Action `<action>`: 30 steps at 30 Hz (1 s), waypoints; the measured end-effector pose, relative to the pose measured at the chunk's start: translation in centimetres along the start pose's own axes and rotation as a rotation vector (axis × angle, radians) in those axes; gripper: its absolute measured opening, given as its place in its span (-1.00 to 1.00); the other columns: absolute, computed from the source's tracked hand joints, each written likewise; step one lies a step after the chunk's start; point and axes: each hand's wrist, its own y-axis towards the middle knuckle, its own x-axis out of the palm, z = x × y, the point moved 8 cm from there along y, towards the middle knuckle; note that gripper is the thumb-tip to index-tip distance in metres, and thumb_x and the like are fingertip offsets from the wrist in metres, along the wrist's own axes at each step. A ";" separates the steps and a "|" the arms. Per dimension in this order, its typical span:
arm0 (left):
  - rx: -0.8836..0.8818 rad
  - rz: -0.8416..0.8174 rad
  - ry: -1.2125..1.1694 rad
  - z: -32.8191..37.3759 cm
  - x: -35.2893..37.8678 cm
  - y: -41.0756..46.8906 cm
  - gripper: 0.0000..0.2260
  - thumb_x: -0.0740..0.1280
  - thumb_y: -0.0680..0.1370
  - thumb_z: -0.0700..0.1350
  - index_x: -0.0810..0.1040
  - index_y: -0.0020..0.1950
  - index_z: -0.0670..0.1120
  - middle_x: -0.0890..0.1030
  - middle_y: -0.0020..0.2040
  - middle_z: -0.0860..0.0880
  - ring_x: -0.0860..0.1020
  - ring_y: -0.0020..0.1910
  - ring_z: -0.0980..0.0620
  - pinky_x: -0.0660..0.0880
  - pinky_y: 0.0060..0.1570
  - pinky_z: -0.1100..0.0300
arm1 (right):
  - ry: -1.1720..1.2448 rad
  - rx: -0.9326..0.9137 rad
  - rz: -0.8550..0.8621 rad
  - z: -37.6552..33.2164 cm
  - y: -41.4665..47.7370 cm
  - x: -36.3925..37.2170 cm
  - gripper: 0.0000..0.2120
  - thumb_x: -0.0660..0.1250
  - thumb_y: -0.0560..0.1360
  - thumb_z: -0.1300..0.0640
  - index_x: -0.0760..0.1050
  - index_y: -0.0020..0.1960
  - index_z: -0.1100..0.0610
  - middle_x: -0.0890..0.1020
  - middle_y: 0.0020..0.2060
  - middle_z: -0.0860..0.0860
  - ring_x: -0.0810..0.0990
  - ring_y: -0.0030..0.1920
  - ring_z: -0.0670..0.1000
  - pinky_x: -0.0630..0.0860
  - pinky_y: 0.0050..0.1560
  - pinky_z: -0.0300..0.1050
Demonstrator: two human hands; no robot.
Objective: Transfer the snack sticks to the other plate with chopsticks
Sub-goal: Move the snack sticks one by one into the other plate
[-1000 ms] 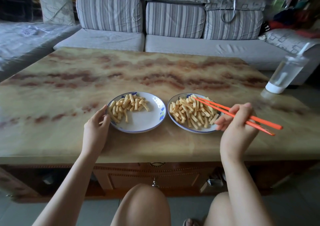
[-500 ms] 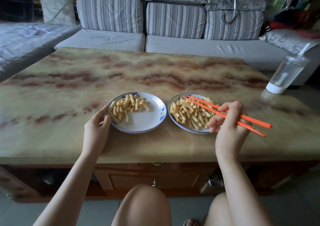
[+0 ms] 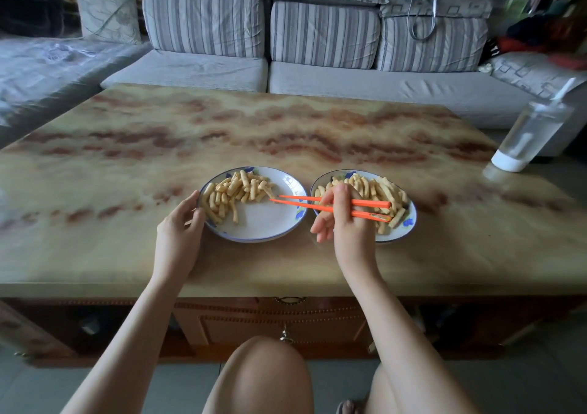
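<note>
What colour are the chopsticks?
Bright orange. The chopsticks show clearly in the head view, held in the right hand.

Near the surface's point(image 3: 286, 127) near edge, the right hand point(image 3: 343, 223) grips orange chopsticks point(image 3: 301, 202), tips at the snack sticks point(image 3: 235, 188) on the left plate point(image 3: 263, 223); the left hand point(image 3: 178, 232) touches that plate's left rim.
</note>
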 end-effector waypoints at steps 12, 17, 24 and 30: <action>-0.008 -0.009 -0.006 0.1 0.0 -0.1 -0.65 0.22 0.59 -0.18 0.46 0.38 -0.06 0.52 0.07 0.11 0.43 0.06 0.25 0.25 -0.21 0.67 | 0.047 -0.008 0.112 -0.6 -0.4 -1.5 -0.62 0.03 0.67 0.06 0.39 -0.25 0.17 0.48 -0.55 0.19 0.45 -0.57 0.07 0.33 -0.56 -0.23; -0.003 -0.012 -0.007 0.2 -0.1 -0.2 -0.65 0.22 0.59 -0.17 0.46 0.38 -0.07 0.53 0.11 0.10 0.42 0.07 0.25 0.25 -0.18 0.65 | 0.115 -0.047 0.218 -1.9 -0.8 -4.0 -0.61 0.02 0.68 0.10 0.35 -0.28 0.17 0.45 -0.57 0.14 0.44 -0.60 0.02 0.32 -0.57 -0.22; -0.004 -0.015 -0.001 0.3 -0.1 -0.3 -0.65 0.23 0.58 -0.18 0.47 0.37 -0.07 0.50 0.05 0.13 0.43 0.05 0.25 0.28 -0.08 0.52 | 0.071 -0.117 0.486 -3.0 -1.1 -9.1 -0.65 0.03 0.67 0.11 0.33 -0.27 0.11 0.43 -0.59 0.08 0.41 -0.60 0.03 0.32 -0.57 -0.23; -0.003 -0.014 0.001 0.5 -0.2 -0.4 -0.65 0.23 0.58 -0.19 0.47 0.37 -0.07 0.50 0.05 0.12 0.43 0.04 0.25 0.26 -0.08 0.52 | 0.017 -0.144 0.623 -3.2 -1.4 -12.1 -0.66 0.01 0.66 0.08 0.31 -0.28 0.10 0.44 -0.62 0.03 0.42 -0.62 0.00 0.32 -0.57 -0.20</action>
